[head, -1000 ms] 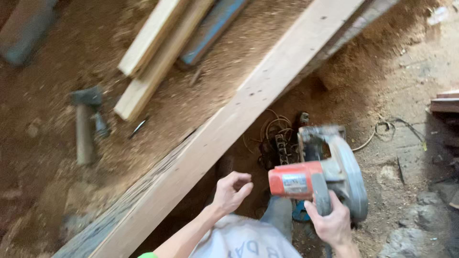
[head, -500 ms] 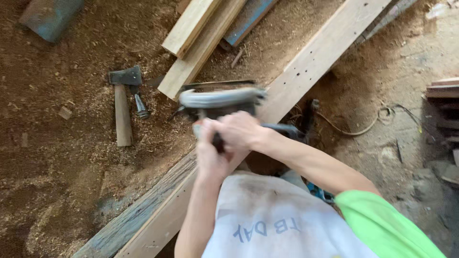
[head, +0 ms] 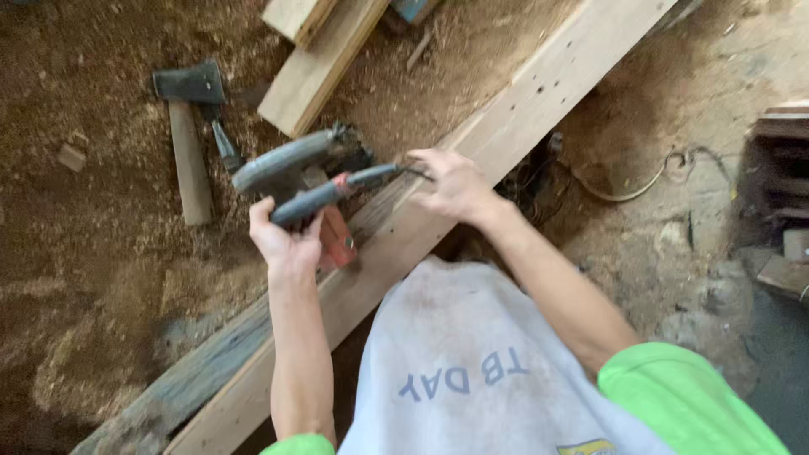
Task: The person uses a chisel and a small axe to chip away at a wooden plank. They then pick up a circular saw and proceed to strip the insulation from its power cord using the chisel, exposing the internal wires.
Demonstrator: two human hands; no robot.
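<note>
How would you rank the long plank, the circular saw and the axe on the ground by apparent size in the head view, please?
1. Long plank, largest by far; it crosses the whole frame.
2. Circular saw and axe look about alike; the saw is held nearer the camera, so I would not rank them.

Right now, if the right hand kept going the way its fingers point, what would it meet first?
The right hand points left along the long plank. First in line is the circular saw that the left hand grips, probably its handle end, though depth is unclear.
</note>
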